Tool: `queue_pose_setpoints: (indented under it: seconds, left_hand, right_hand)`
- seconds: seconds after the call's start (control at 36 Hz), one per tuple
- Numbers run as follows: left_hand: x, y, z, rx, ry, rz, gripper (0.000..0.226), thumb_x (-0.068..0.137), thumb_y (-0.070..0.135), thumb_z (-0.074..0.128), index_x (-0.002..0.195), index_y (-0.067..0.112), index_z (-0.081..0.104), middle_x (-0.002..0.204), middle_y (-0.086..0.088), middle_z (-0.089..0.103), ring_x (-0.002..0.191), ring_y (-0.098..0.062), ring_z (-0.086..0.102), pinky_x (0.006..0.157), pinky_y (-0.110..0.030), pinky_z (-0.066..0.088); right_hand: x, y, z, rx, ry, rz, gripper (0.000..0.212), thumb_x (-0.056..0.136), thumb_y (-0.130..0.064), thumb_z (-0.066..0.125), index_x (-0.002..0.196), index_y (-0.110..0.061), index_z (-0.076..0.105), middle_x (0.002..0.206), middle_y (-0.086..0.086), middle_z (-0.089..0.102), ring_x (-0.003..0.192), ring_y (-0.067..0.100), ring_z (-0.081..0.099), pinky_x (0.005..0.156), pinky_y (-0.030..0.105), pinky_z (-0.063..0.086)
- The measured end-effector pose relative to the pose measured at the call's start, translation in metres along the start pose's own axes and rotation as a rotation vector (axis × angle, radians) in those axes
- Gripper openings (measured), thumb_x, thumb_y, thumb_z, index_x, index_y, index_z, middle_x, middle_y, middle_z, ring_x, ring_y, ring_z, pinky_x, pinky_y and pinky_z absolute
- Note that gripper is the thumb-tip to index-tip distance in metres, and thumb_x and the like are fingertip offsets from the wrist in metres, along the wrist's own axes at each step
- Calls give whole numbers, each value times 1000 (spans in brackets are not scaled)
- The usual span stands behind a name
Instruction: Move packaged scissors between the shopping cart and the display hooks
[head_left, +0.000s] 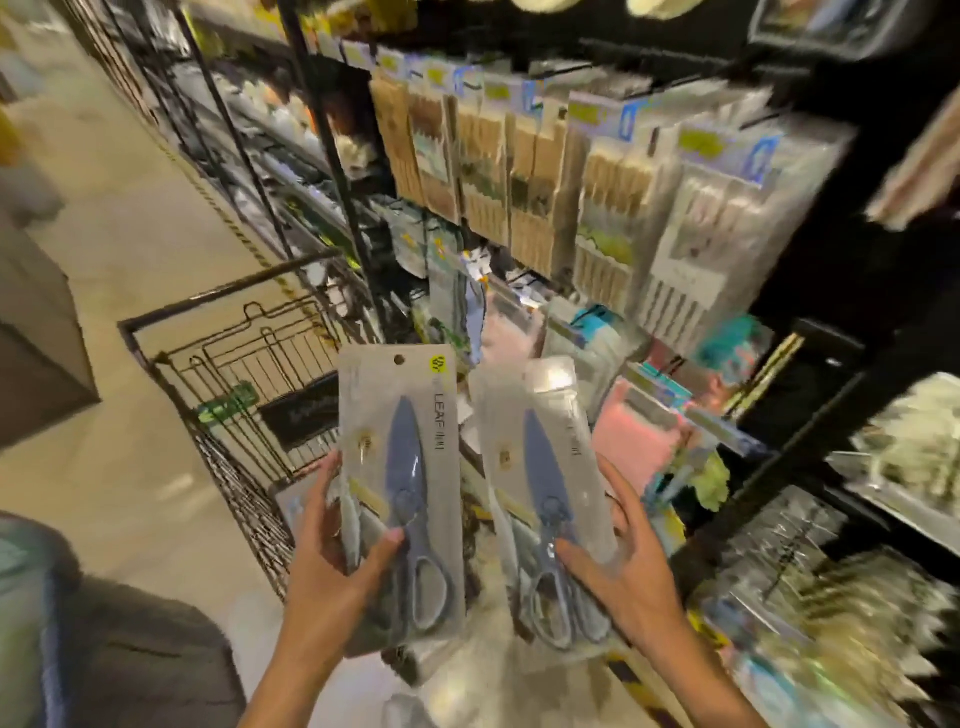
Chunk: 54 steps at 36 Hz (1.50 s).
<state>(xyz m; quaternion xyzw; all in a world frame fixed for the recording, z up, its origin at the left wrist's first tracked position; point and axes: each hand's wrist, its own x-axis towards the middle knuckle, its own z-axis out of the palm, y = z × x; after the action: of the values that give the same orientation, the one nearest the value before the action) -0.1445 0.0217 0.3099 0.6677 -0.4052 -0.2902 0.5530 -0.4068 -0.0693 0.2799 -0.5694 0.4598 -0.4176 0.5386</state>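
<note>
Two scissors packs, upright over the wire cart (249, 374): left pack (402, 467) in left hand (337, 561), right pack (540, 478) in right hand (623, 566).

- I see one scissors pack (402, 467) gripped in my left hand (340, 566): a grey card with a hang hole at the top, blue-grey scissors under clear blister, blade tip up, handles down by my thumb.
- A second, matching pack (540, 488) sits in my right hand (623, 566), just beside the first and tilted slightly left, its top glaring.
- The black wire shopping cart (244, 374) stands behind and left of my left hand.
</note>
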Motion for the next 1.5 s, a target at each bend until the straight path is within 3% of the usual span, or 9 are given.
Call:
queue_pose_setpoints:
  seconds: [0.14,0.39,0.5,0.58,0.67,0.86,1.03,1.25,1.5]
  left_hand:
    - [-21,18,34,70,-149,24,96,76,38,86,148,61,27,158,17,38,139,-25,47,105,-60,47]
    - [-64,42,94,-40,-403,116,89,83,21,80,148,56,31,155,25,40,144,-6,41,114,-48,42]
    - [-82,49,107,-97,-552,117,90,79,25,85,143,64,34,152,3,50,139,-20,50,111,-48,46]
    - [-92,58,117,-111,-659,152,90,74,41,87,143,64,34,148,8,54,135,-11,53,108,-34,49]
    - [-105,64,127,-117,-708,218,90,76,26,82,145,55,33,143,40,45,133,10,46,97,-8,46]
    - [-133,85,158,-153,-799,200,93,77,19,80,150,50,31,146,41,40,140,5,41,118,-44,39]
    - [-151,107,197,-143,-829,291,92,82,14,80,149,53,30,155,28,38,142,-1,40,117,-47,40]
    - [-189,146,252,-242,-783,351,93,83,13,79,149,57,30,155,25,41,141,-2,43,116,-45,40]
    - [-229,192,313,-263,-733,376,93,77,19,81,142,64,33,150,27,46,137,-9,49,111,-51,45]
  right_hand:
    - [-46,-3,-44,33,126,-11,81,76,-17,83,143,-40,42,130,-35,56,120,-4,58,88,15,52]
    - [-129,-17,-96,-8,409,-66,82,80,-19,79,143,-50,36,130,-45,49,123,-13,51,87,8,50]
    - [-170,-29,-107,-9,543,-78,84,83,-11,78,148,-44,37,143,-33,48,131,-5,50,96,18,50]
    - [-199,-39,-114,-37,632,-84,85,82,-6,77,148,-40,36,133,-39,53,125,-9,53,87,9,50]
    - [-226,-44,-123,-71,697,-77,86,84,-4,77,150,-38,35,138,-29,55,127,-3,54,91,14,53]
    - [-276,-51,-143,-167,853,-67,86,81,-13,80,145,-49,36,132,-34,56,125,-2,56,87,12,53]
    - [-301,-55,-180,-201,910,-93,85,80,-22,80,145,-53,35,145,-17,53,132,9,53,105,46,51]
    - [-313,-66,-248,-194,859,-198,85,82,-16,79,146,-49,35,136,-30,54,123,-3,56,89,12,53]
    - [-325,-78,-338,-175,882,-278,85,83,-17,79,149,-47,34,145,-23,49,127,2,56,97,25,55]
